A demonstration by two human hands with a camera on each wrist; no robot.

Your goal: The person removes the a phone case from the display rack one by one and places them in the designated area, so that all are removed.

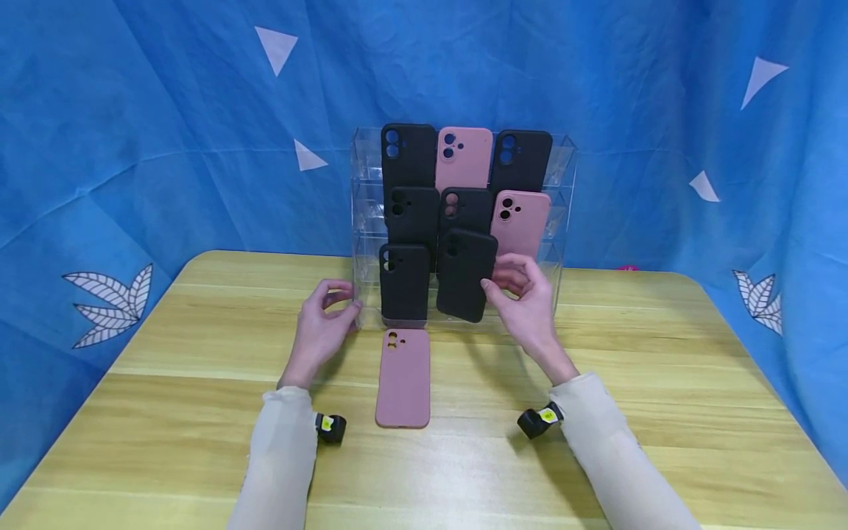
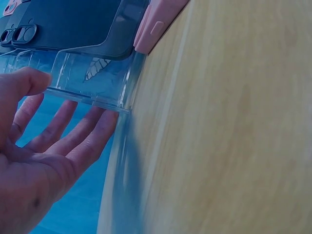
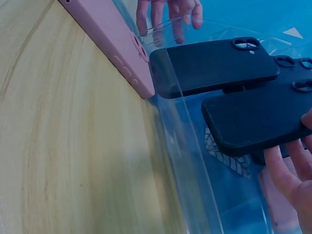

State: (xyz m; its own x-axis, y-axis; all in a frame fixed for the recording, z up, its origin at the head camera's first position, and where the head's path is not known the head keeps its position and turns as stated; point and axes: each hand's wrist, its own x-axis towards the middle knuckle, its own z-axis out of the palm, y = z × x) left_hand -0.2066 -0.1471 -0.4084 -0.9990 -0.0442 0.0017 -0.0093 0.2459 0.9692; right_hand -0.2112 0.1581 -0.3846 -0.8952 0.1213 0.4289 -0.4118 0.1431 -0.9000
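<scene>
A clear tiered stand [image 1: 367, 283] holds black and pink phone cases in rows. My right hand [image 1: 528, 298] pinches a black phone case [image 1: 467, 276] by its right edge, thumb in front and fingers behind. That case tilts at the middle of the bottom tier, right of another black case [image 1: 405, 283] standing there. In the right wrist view, the held case [image 3: 258, 114] is above the stand's clear front lip. My left hand [image 1: 322, 327] touches the stand's left side with extended fingers [image 2: 90, 129]. A pink phone case [image 1: 403, 379] is in front of the stand.
Upper tiers hold several cases, including a pink one [image 1: 464, 158] at top middle and another pink one [image 1: 522, 221] at middle right. A wooden table [image 1: 165, 412] supports the stand. Behind it hangs a blue cloth [image 1: 199, 110] with white shapes.
</scene>
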